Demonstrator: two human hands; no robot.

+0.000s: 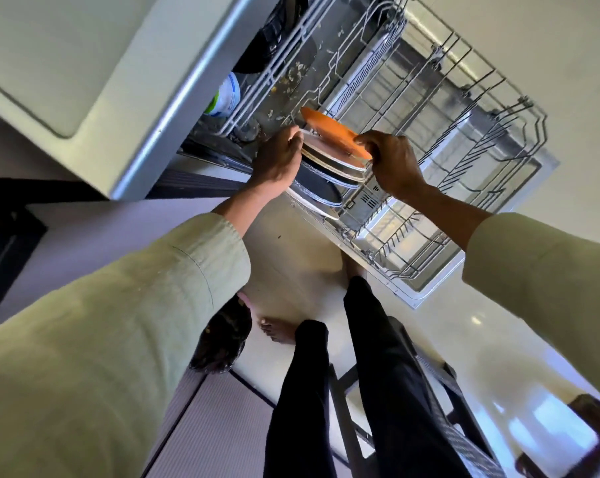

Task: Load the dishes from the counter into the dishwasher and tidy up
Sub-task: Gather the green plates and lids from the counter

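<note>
The dishwasher stands open with its lower wire rack [470,160] pulled out over the dropped door [426,294]. A stack of plates [329,167] stands on edge at the rack's near left corner, white, dark and beige ones. My left hand [277,160] grips the stack's left side. My right hand [393,160] pinches the rim of an orange plate [329,131], which leans at the top of the stack. Most of the rack's tines hold nothing.
A white bottle with a blue and green label [227,96] sits inside the tub, beside food scraps on the tub floor. A pale cabinet front [67,63] borders the dishwasher at left. My legs and bare foot [277,331] stand on the glossy floor beside the door.
</note>
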